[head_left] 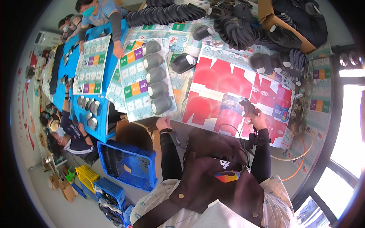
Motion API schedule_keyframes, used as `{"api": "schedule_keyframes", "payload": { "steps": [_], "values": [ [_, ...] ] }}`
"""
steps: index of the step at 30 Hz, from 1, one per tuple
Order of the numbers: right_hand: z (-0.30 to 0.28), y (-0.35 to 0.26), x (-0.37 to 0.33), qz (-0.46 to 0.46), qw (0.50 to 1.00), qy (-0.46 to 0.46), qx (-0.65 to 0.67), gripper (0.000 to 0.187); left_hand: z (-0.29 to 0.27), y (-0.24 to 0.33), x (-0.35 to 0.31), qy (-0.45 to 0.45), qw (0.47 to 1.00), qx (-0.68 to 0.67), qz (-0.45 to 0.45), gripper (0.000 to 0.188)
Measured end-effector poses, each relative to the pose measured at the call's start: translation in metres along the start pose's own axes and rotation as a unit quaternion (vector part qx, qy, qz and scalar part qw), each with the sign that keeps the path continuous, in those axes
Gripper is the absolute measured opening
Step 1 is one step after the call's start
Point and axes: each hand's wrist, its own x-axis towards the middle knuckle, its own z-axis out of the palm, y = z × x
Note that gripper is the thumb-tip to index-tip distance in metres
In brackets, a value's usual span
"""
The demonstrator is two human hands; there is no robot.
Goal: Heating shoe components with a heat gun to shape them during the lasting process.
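Observation:
My left hand is closed at the near edge of a white printed sheet with green, orange and purple blocks. Along that sheet's right side lies a column of several black, curved cap-shaped pieces, pale at one edge. My right hand is wrapped round a small dark spray gun. It is held over a large red-and-white printed sheet. One more black cap piece sits between the two sheets.
Piles of black cap pieces line the far side, near an open cardboard box. At the left, people work at a blue-covered table. A blue crate stands below it. Hoses hang at the right.

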Motion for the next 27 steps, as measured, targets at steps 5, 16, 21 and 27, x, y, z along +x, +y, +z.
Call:
{"api": "schedule_keyframes", "payload": {
  "steps": [5,16,21,27],
  "values": [
    [-0.004,0.002,-0.014,-0.006,1.0,0.013,0.016,0.026,0.153,0.051,-0.015,-0.081,0.824,0.325,0.457,0.049],
    [-0.01,0.026,-0.063,0.012,0.996,0.064,0.056,0.036,0.321,0.053,0.048,0.002,0.445,0.676,0.587,0.017],
    [-0.023,0.024,-0.077,0.029,0.994,0.107,0.026,0.034,0.302,0.068,-0.01,-0.082,0.479,0.611,0.625,0.025],
    [-0.019,0.023,-0.057,-0.004,0.994,0.079,0.072,0.037,0.253,0.006,-0.065,-0.293,0.626,0.596,0.408,0.029]
  ]
}}
